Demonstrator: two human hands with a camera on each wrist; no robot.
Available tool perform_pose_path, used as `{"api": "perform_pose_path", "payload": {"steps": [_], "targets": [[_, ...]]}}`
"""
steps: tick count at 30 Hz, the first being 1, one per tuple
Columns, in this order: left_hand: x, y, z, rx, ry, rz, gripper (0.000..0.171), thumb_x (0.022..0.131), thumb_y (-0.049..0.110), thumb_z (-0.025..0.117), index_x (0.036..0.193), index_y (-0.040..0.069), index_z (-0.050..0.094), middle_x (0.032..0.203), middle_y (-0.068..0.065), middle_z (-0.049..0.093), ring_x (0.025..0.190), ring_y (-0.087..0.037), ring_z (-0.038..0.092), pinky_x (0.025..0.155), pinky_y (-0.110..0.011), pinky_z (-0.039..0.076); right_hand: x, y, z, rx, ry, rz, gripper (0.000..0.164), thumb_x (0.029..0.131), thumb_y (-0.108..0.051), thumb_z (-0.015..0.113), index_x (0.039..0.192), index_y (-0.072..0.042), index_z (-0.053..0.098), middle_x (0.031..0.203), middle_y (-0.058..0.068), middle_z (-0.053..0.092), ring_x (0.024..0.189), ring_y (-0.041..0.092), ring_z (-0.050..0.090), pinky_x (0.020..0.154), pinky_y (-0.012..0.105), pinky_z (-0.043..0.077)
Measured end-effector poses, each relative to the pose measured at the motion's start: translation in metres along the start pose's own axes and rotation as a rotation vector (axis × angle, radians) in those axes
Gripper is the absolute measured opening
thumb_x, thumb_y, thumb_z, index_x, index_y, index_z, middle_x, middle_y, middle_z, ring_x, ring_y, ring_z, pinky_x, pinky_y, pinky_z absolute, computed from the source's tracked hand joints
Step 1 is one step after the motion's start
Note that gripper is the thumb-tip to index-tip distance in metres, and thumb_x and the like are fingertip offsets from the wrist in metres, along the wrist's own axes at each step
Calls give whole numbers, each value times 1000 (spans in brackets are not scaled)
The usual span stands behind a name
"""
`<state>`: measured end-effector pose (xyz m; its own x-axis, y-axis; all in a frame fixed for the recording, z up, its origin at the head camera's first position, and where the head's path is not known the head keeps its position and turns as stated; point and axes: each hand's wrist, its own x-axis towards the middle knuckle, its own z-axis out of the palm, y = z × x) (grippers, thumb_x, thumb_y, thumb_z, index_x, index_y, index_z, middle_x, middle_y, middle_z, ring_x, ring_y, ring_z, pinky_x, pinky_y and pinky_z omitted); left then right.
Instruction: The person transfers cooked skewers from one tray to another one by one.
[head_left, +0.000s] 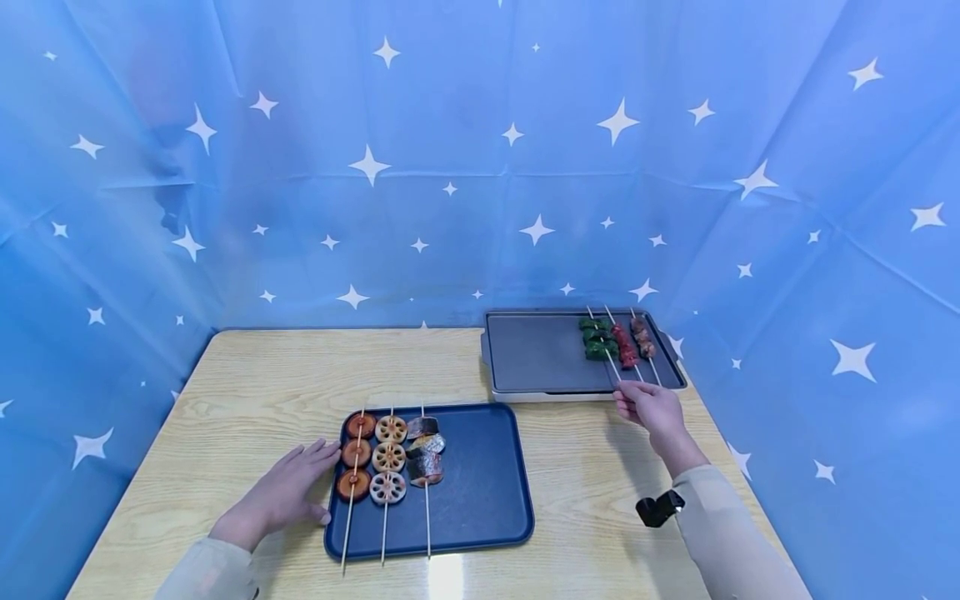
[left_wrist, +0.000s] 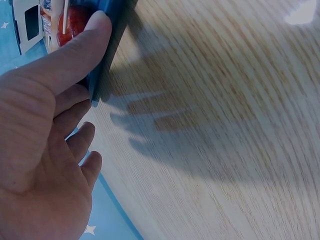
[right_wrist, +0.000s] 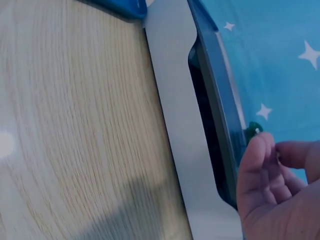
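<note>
Green skewer crosses a griddle on a wooden table before starry curtains.

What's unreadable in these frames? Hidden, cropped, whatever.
Head view: lower tip of the green skewer, hidden by the right hand.
Left wrist view: most of the blue tray, behind the left hand or above the frame.
Right wrist view: one end of the griddle, cut off by the bottom edge.

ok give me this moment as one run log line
left hand: touches blue tray edge | right hand: pinches green skewer by stick | griddle: red skewer, brown skewer | tray: three skewers
</note>
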<state>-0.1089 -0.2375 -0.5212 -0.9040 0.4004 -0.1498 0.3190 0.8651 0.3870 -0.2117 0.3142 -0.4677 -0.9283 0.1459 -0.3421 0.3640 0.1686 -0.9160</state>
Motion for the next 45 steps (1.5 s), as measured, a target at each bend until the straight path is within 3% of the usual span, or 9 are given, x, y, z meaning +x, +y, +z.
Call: {"api": "perform_pose_path", "payload": {"steps": [6,10,14,24,27,32,35,41,45], "targets": [[0,2,-1,-6,1,3,88,64,30,86,137,-5,51,149,-20,45,142,-44,34,118,-63,23,-2,2,0,187,-65,25,42,102,-17,50,137,6,48,81,-12,71,73,-2,66,75,17,59],[-1,2,-2,-4,2,0,88,63,30,86,137,-4,51,149,-19,45,142,-44,34,118,-63,23,-4,3,2,289,-107,21,20,100,-15,53,112,-10,68,83,-9,73,76,-1,68,77,16,59],[-1,1,-1,-4,4,0,89,63,31,86,137,-4,51,150,-19,45,142,-44,33,118,-62,23,-6,2,8,339,-145,3,18,100,-16,54,94,-21,71,83,-9,73,79,0,69,79,16,59],[-1,0,0,-14,-3,-7,89,63,31,86,137,-4,51,150,-19,44,142,-44,33,118,-62,22,-10,-4,24,357,-221,-28,15,99,-15,56,109,-14,67,90,-7,74,84,3,71,84,19,59],[0,0,1,-5,5,-1,89,63,30,86,137,-3,51,150,-18,45,142,-44,33,118,-62,22,-11,-4,30,355,-237,-46,24,99,-13,55,120,-5,63,89,-6,75,83,4,71,84,21,59],[-1,0,2,7,15,5,88,63,30,86,137,-3,51,149,-18,46,142,-44,34,118,-62,24,-14,-4,42,322,-265,-73,46,99,-11,54,139,10,44,88,-6,75,81,4,70,82,20,60],[-1,0,1,6,16,5,88,63,30,86,137,-3,51,149,-18,45,142,-43,34,118,-61,24,-17,-3,49,297,-278,-78,45,99,-11,54,137,11,46,88,-7,74,79,3,70,79,20,60],[-1,1,0,3,15,8,88,64,30,86,137,-3,51,150,-18,45,142,-44,34,118,-61,23,-22,-1,61,276,-361,-56,18,98,-9,56,114,-4,63,91,-6,74,82,5,70,79,20,60],[-2,1,0,4,19,13,89,63,30,86,137,-4,51,150,-19,45,141,-44,34,118,-62,23,-25,0,70,260,-436,-44,21,98,-10,56,116,-1,60,92,-6,73,83,5,69,80,20,60]]}}
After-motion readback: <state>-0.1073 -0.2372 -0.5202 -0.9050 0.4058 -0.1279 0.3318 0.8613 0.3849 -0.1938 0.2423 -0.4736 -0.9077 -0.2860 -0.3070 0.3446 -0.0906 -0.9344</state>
